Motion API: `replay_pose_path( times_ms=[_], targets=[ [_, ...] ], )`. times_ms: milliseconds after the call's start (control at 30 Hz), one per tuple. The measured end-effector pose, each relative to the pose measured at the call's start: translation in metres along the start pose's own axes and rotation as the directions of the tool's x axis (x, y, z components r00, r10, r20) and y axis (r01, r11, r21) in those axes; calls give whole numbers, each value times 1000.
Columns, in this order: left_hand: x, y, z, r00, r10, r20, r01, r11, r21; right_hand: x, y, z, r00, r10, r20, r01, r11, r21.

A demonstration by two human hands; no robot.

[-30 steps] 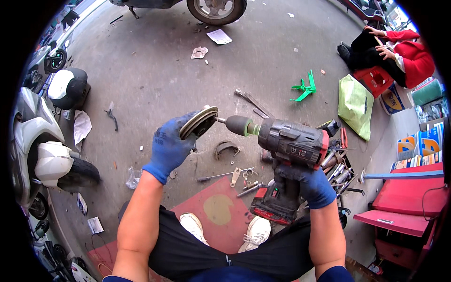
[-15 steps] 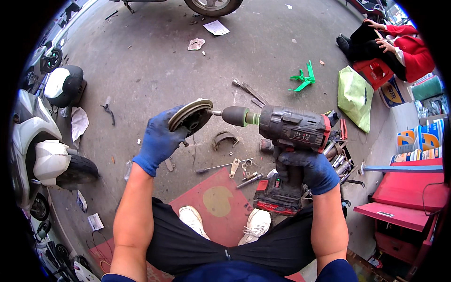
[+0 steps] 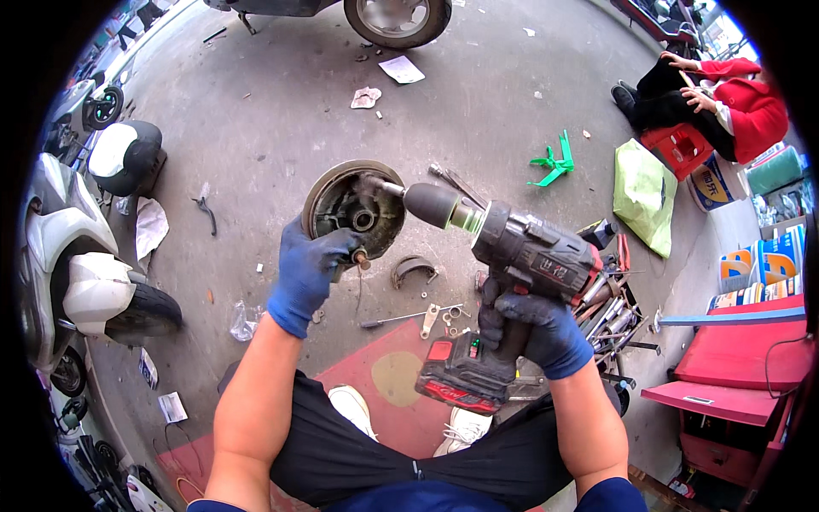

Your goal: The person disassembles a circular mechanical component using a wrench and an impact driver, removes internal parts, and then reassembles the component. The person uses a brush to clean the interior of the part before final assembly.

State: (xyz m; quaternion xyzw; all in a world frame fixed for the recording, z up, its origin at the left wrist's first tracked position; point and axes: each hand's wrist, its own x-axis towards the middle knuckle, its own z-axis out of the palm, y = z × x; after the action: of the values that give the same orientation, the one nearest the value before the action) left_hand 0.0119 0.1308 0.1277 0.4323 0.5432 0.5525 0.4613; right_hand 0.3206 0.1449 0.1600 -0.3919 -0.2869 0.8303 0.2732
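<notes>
Blue-gloved left hand [image 3: 307, 273], grasping the near left edge of one round metal housing [image 3: 341, 205], its hollow inner side turned up toward the wearer; one brown bolt [image 3: 362, 258], projecting just beside that hand; blue-gloved right hand [image 3: 542, 328], clenched on the handle of one dark cordless drill [image 3: 537, 256], its battery [image 3: 465, 371] below and left of the same hand; one metal bit [image 3: 391, 188], reaching from the drill to the inner side of the housing, beyond and right of the left hand; exact contact at the tip cannot be told, the spot being blurred.

One red mat [image 3: 358, 363], below both hands; one bone-shaped metal link [image 3: 430, 321] and one thin rod with dark handle [image 3: 372, 324], between the hands, on the floor [image 3: 256, 128]; one curved brake shoe [image 3: 399, 271], likewise between them, slightly farther out; one heap of tools [image 3: 618, 311], just right of the right hand.

One green plastic strip [image 3: 556, 166], beyond the right hand; one pale green bag [image 3: 644, 200], farther right; one white scooter [image 3: 72, 213], well left of the left hand; one seated person in red [image 3: 755, 111], far beyond the right hand; one sheet of paper [image 3: 402, 70], far beyond both hands; one spoked wheel [image 3: 394, 15], farther still.
</notes>
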Motion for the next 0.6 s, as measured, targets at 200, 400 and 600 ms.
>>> replay_pose_path(
  times_ms=[200, 400, 600],
  targets=[
    [-4, 3, 14, 998, 6, -59, -9, 999, -49, -1, 41, 8, 974, -228, -5, 213, 916, -340],
    [-9, -13, 10, 989, 92, -114, -81, 992, 99, 7, 26, 61, 673, -457, 581, 493, -308, -814],
    [-3, -7, 27, 991, 31, -130, -37, 998, -45, 5, 58, 34, 771, -549, 322, 534, 282, -797]
  ],
)
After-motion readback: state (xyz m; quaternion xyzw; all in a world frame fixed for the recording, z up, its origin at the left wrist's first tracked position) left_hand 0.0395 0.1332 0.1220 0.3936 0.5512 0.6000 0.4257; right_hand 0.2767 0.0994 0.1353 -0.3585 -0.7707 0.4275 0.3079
